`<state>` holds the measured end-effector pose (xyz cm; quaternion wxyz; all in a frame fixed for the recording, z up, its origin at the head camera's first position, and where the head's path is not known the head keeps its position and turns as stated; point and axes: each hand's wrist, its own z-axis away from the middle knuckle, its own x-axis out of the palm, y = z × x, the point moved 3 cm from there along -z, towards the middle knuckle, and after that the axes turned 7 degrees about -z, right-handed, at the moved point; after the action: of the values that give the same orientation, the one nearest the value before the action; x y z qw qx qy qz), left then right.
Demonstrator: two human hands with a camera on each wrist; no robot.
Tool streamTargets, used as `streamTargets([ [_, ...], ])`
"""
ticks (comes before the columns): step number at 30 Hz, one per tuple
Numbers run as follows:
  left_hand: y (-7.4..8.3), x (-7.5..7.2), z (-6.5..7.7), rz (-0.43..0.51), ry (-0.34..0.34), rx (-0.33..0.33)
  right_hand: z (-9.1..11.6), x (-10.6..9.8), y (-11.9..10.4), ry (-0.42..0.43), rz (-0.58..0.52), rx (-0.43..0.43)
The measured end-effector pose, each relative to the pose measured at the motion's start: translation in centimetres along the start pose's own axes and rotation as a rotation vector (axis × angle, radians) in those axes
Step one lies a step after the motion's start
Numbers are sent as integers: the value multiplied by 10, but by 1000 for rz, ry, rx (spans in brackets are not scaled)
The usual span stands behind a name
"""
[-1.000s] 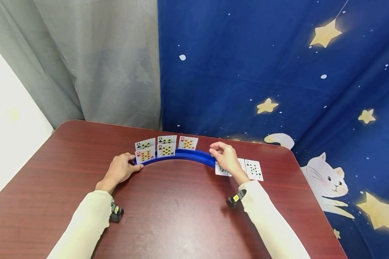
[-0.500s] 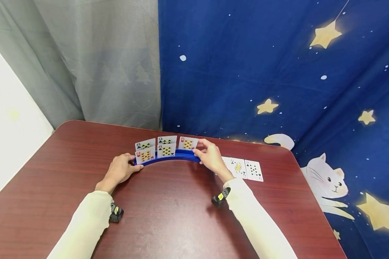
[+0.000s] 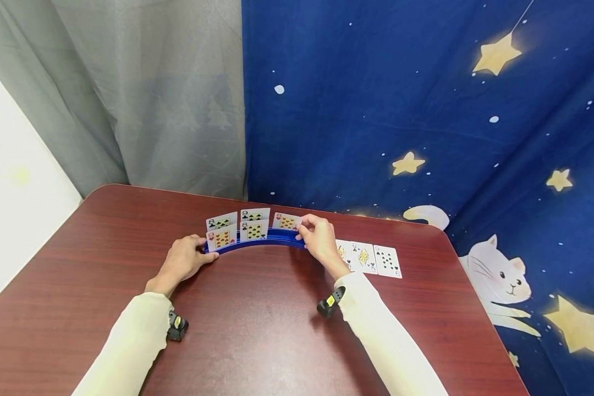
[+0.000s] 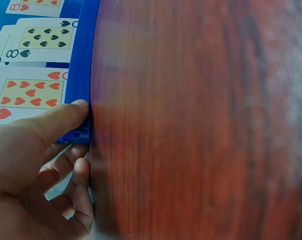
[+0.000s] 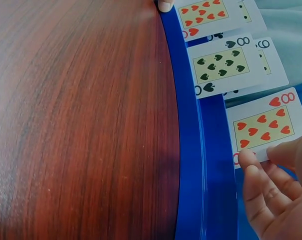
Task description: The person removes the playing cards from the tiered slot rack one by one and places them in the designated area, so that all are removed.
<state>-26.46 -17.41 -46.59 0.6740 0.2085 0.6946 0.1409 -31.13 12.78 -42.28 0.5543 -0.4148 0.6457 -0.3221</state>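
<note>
My left hand [image 3: 180, 261] grips the left end of a curved blue playing card holder [image 3: 279, 240], thumb on its front edge in the left wrist view. My right hand [image 3: 319, 239] pinches the lower right edge of the eight of hearts [image 5: 263, 122], a playing card standing in the holder's back slot. In the front slot stand the nine of hearts [image 3: 221, 237] and the eight of spades [image 3: 254, 229]. Behind them two black-suited cards stick up, an eight [image 3: 221, 221] at the left and a nine [image 3: 254, 214]. The holder's right end is hidden by my right hand.
Face-up cards lie in a row on the table right of the holder: a nine of spades [image 3: 388, 261], a face card [image 3: 363, 257] and another partly behind my right wrist. The reddish-brown table [image 3: 257, 330] ends just beyond the holder, before grey and blue curtains [image 3: 326, 110].
My right hand has moved left from over the loose cards to the eight of hearts and taken its edge. That card's top sits slightly lower. The left hand stays put.
</note>
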Motion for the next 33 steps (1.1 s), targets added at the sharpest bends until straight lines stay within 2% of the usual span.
streamTargets([
  [11,1,-1,1,-3,12,15,0,-6,-3,41,8,-28],
  [21,1,-1,1,-9,4,12,2,-12,-4,45,30,-32],
  [28,2,0,2,-9,11,20,4,-22,-1,63,57,-42],
  [33,1,0,1,5,24,18,5,-34,5,62,85,-7],
])
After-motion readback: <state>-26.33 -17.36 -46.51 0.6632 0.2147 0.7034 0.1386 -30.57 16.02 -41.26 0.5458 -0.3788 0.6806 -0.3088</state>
